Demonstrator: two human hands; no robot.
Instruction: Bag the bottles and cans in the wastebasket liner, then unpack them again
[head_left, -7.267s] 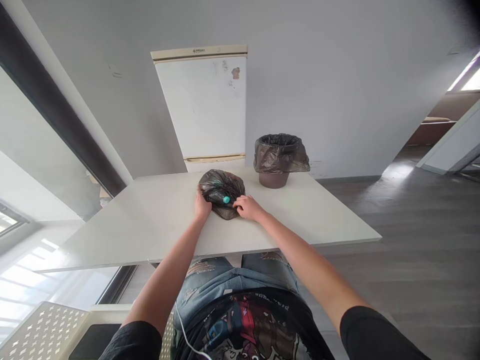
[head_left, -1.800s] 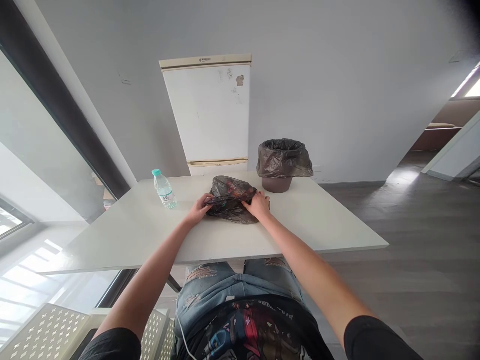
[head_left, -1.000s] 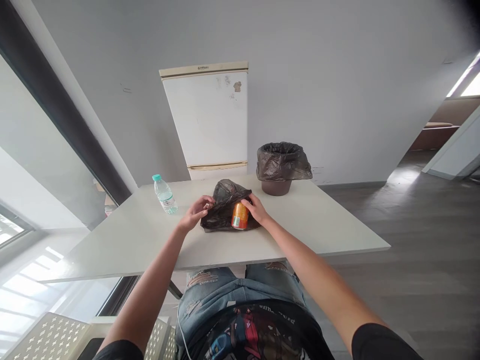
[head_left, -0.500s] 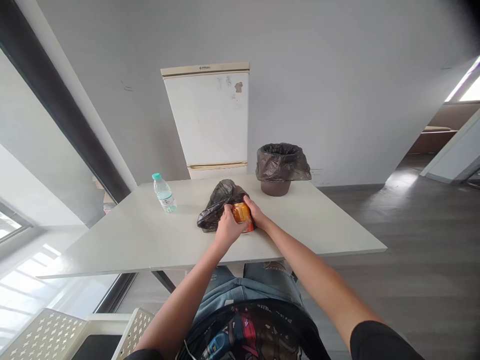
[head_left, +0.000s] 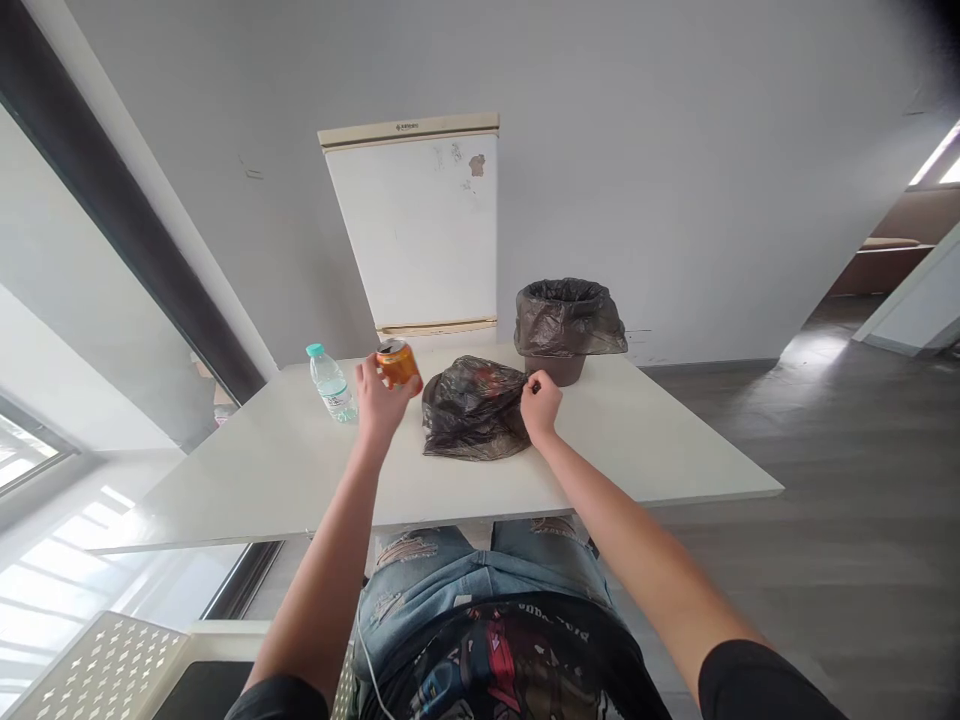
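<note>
- On the long white table (head_left: 420,490), two bare hands are held well apart, with the work laid out between and around them.
- Behind the table, a white refrigerator with a cream top edge (head_left: 420,230) is seen against the grey wall.
- At the far side of the table, beyond the right hand (head_left: 541,405), a round brown bin (head_left: 566,370) is stood upright; its rim is covered by a dark translucent plastic liner (head_left: 566,320), folded down outside. Its contents cannot be seen.
- Between the hands, a crumpled black translucent plastic bag (head_left: 476,420) is laid on the table. Its right edge is pinched in the closed fingers of the right hand. A reddish shape is shown faintly through the film; what it is cannot be told.
- Just left of the left hand (head_left: 381,402), a clear plastic bottle with a teal cap and a pale label (head_left: 332,385) is stood upright.
- In the left hand, a short orange metal can with a silver top (head_left: 397,365) is gripped, tilted, left of the bag and apart from it. Its underside is reddish, and a dark opening is seen in the top.
</note>
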